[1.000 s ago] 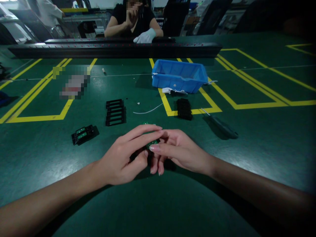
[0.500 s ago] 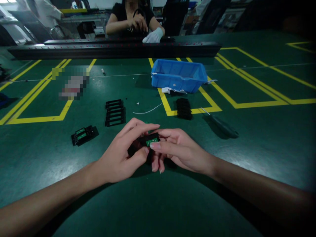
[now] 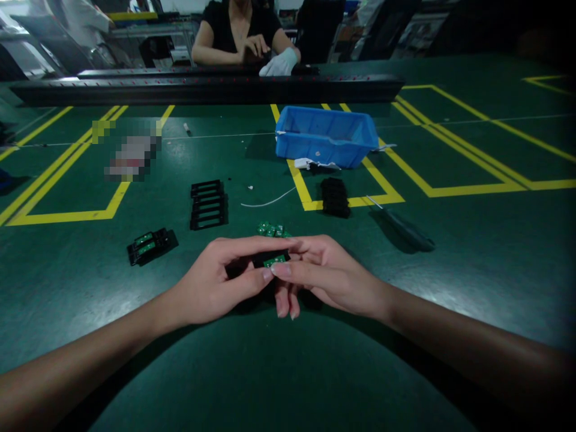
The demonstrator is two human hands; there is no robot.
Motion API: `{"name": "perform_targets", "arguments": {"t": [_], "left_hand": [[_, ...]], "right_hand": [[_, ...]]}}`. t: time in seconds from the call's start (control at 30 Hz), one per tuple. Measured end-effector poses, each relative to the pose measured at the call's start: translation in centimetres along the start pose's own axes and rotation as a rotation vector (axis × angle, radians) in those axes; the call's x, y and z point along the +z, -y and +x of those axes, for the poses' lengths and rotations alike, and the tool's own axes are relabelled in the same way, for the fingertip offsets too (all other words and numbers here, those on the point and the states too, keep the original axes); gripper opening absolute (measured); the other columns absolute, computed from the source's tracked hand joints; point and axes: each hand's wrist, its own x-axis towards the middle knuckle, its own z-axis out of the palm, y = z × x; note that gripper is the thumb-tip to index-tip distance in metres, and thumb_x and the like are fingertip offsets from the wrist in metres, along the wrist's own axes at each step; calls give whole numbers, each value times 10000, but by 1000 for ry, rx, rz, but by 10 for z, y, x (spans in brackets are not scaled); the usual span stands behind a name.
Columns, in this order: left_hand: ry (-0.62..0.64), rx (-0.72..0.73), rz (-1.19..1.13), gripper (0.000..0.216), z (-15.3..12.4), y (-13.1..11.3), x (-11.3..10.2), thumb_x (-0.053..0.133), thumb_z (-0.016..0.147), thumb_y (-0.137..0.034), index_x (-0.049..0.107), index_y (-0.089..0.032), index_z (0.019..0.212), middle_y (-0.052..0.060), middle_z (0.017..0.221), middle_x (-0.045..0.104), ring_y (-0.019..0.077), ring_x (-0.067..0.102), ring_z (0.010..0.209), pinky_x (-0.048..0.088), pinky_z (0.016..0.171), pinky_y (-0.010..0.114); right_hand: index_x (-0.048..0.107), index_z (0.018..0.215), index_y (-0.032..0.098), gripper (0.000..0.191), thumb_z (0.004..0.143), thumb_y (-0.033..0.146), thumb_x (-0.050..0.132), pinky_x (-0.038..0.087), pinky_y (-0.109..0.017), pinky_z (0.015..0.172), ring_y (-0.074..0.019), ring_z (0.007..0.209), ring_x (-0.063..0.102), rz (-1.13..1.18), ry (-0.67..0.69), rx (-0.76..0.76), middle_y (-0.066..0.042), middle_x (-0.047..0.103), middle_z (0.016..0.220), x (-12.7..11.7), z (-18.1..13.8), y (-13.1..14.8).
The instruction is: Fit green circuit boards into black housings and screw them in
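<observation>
Between my two hands is a small black plastic housing (image 3: pixel 260 258) with a green circuit board (image 3: pixel 274 261) set in it. My left hand (image 3: pixel 220 279) grips the housing from the left, thumb at its front edge and fingers curved over the far side. My right hand (image 3: pixel 326 273) closes on it from the right, its thumb on the board and two fingertips showing underneath. Both thumb tips nearly meet. Much of the housing is covered by my fingers. Just beyond them lies a cluster of small green boards (image 3: pixel 271 229).
A black housing with green boards (image 3: pixel 146 245) lies left. Farther off are a slotted black frame (image 3: pixel 207 205), a black stack of parts (image 3: pixel 335 198), a screwdriver (image 3: pixel 400 227) and a blue bin (image 3: pixel 326 144). A co-worker (image 3: pixel 243 36) sits behind a long black bar (image 3: pixel 207 91).
My left fingers have come down and flattened over the housing, uncovering the green boards behind. Both thumbs have drawn closer together. The co-worker's bare hand has lowered.
</observation>
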Motion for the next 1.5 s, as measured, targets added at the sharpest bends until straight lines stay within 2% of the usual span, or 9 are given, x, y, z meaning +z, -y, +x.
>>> {"name": "perform_targets", "arguments": {"t": [0.13, 0.27, 0.4, 0.63, 1.13, 1.37, 1.5], "left_hand": [[23, -50, -50, 421, -1, 1, 0, 650, 933, -295, 645, -222, 1348, 91, 1054, 754, 99, 586, 613, 394, 496, 189], [36, -73, -80, 421, -2, 3, -1, 657, 930, -302, 648, -222, 1343, 82, 1004, 744, 99, 561, 620, 385, 509, 193], [26, -115, -127, 415, -2, 5, -1, 656, 932, -320, 655, -210, 1332, 52, 839, 708, 92, 522, 577, 381, 509, 200], [31, -142, -166, 422, -3, 3, 0, 656, 930, -356, 659, -218, 1329, 27, 741, 644, 87, 481, 560, 360, 504, 207], [55, -161, -256, 467, 0, 3, -3, 657, 933, -314, 610, -209, 1386, 17, 703, 635, 98, 527, 570, 420, 500, 191], [54, -172, -304, 424, 3, 3, -4, 680, 919, -288, 650, -196, 1331, 15, 691, 645, 97, 546, 592, 446, 524, 178], [66, -161, -356, 414, 3, 3, -4, 675, 922, -275, 648, -211, 1330, 14, 713, 649, 100, 558, 609, 461, 529, 175]], "right_hand": [[660, 1157, 86, 217, 975, 203, 642, 588, -204, 584, -125, 646, 735, 8, 14, -5, -70, 758, 755, -1, 0, 0], [662, 1164, 85, 232, 966, 206, 653, 592, -214, 584, -142, 658, 743, 17, 24, 2, -76, 760, 761, -2, -1, 0], [665, 1160, 79, 243, 962, 219, 661, 595, -212, 590, -142, 666, 744, 27, 33, 8, -79, 758, 757, -2, -1, 1], [668, 1161, 70, 266, 975, 261, 648, 590, -203, 581, -141, 655, 745, 35, 44, 12, -85, 756, 748, -1, -1, 1], [704, 1085, 62, 218, 980, 241, 637, 587, -181, 571, -134, 670, 741, 113, 35, -10, -88, 744, 753, 0, 1, 1], [714, 1061, 58, 236, 958, 265, 664, 579, -182, 550, -134, 666, 733, 126, 12, 4, -100, 743, 812, 1, 2, 3], [719, 1050, 50, 238, 976, 261, 636, 569, -171, 555, -124, 651, 722, 133, 19, 4, -89, 728, 747, 1, 2, 2]]}}
